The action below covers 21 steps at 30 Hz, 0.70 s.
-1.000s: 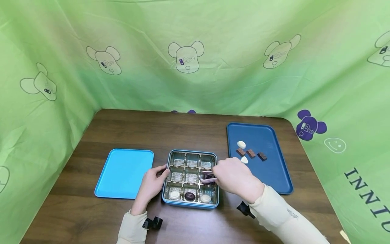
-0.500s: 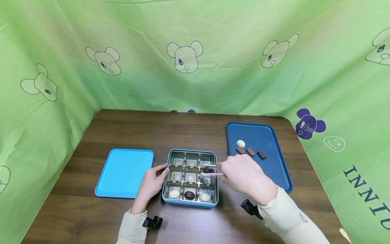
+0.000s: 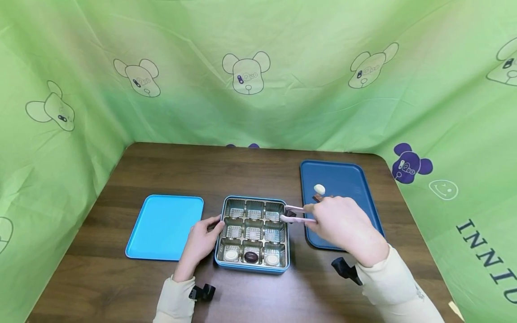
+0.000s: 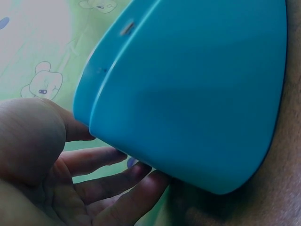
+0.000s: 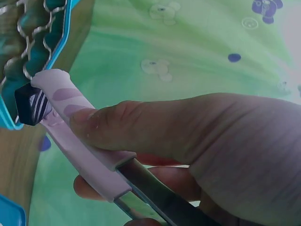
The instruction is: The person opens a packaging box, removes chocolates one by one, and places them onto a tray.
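Note:
My right hand (image 3: 343, 226) grips pink-tipped metal tongs (image 5: 87, 172), thumb along the upper arm. Between the tong tips sits a dark chocolate piece (image 5: 29, 103) with pale stripes on one face. It overlaps the right rim of the blue tin (image 3: 252, 269) in the head view. My left hand (image 3: 200, 242) rests its fingertips against the tin's left wall (image 4: 188, 94), fingers extended. Inside the tin is a nine-compartment metallic insert; its near row has a cream chocolate (image 3: 231, 255), a dark oval chocolate (image 3: 251, 257) and another cream chocolate (image 3: 272, 259).
A dark blue tray (image 3: 343, 172) at the right carries a white chocolate (image 3: 319, 189) and a brown piece (image 3: 317, 197); my right hand hides part of it. The tin's light blue lid (image 3: 165, 229) lies at the left. Green cloth (image 3: 258, 121) surrounds the wooden table (image 3: 186, 166).
My right hand with the tongs has moved right and lifted the dark chocolate out of the middle row's right compartment to the tin's right rim. The left hand has stayed put.

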### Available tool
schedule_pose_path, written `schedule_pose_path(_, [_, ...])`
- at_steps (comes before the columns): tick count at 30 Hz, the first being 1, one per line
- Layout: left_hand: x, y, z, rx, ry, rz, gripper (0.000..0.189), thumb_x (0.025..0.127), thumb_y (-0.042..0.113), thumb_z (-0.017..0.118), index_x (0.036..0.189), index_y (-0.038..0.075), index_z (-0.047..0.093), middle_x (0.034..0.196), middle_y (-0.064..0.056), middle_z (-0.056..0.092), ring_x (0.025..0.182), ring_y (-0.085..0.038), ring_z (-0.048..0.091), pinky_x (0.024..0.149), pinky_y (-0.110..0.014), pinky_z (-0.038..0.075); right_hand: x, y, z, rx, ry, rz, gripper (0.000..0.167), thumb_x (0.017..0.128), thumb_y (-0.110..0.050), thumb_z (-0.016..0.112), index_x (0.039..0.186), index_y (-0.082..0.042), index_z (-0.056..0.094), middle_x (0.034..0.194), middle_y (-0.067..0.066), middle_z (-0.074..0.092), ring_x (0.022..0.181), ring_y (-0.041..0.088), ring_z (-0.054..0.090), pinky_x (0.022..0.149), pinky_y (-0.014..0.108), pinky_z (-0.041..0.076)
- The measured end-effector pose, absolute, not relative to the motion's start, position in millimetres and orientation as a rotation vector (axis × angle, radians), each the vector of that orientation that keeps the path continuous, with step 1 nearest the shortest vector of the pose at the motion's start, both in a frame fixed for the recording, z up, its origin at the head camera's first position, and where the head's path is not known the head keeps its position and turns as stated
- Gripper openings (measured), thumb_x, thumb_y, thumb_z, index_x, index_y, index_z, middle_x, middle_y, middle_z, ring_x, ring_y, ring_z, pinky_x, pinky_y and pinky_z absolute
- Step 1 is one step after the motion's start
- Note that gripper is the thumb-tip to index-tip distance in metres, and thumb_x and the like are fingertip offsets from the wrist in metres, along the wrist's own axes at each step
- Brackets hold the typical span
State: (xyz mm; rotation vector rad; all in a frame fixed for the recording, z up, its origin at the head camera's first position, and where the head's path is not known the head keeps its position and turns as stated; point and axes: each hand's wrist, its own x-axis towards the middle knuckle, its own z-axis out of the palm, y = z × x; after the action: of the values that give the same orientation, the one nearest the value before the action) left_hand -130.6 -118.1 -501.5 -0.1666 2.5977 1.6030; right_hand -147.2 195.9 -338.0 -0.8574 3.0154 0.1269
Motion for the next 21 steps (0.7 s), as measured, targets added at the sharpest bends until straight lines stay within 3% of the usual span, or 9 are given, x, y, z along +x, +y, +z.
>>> schedule_pose_path(4, [-131, -118, -502, -0.168, 2.604, 1.597, 0.038, 0.1, 0.021, 0.064, 0.131, -0.001, 0.066, 0.119, -0.018, 0.071, 0.098, -0.021, 0.073, 0.084, -0.042, 0.057, -150, 206, -335, -0.77, 3.016, 0.096, 0.028, 0.086, -0.032, 0.079, 0.109, -0.016, 0.079, 0.069, -0.002, 0.066, 0.048, 0.015, 0.044, 0.04, 0.034, 0.037])
schedule_pose_path(11, [-131, -118, -502, -0.168, 2.594, 1.606, 0.038, 0.1, 0.02, 0.064, 0.131, -0.002, 0.066, 0.118, -0.019, 0.071, 0.096, -0.02, 0.073, 0.082, -0.04, 0.058, -159, 232, -331, -0.582, 3.009, 0.03, 0.036, 0.089, -0.034, 0.076, 0.121, -0.018, 0.076, 0.08, 0.004, 0.072, 0.052, 0.017, 0.046, 0.042, 0.035, 0.035])
schedule_pose_path(14, [-132, -119, -502, -0.165, 2.589, 1.614, 0.038, 0.1, 0.02, 0.064, 0.131, -0.002, 0.066, 0.118, -0.019, 0.072, 0.094, -0.02, 0.073, 0.08, -0.039, 0.058, -164, 245, -332, -0.521, 3.01, 0.007, 0.035, 0.089, -0.035, 0.076, 0.12, -0.019, 0.076, 0.087, 0.004, 0.074, 0.055, 0.017, 0.049, 0.044, 0.036, 0.036])
schedule_pose_path(21, [-131, -119, -502, -0.158, 2.592, 1.611, 0.038, 0.1, 0.02, 0.064, 0.131, -0.002, 0.066, 0.117, -0.019, 0.072, 0.093, -0.019, 0.073, 0.079, -0.039, 0.058, -174, 276, -341, -0.424, 3.008, -0.026, 0.034, 0.088, -0.033, 0.076, 0.116, -0.014, 0.077, 0.08, 0.003, 0.071, 0.06, 0.018, 0.053, 0.045, 0.036, 0.037])
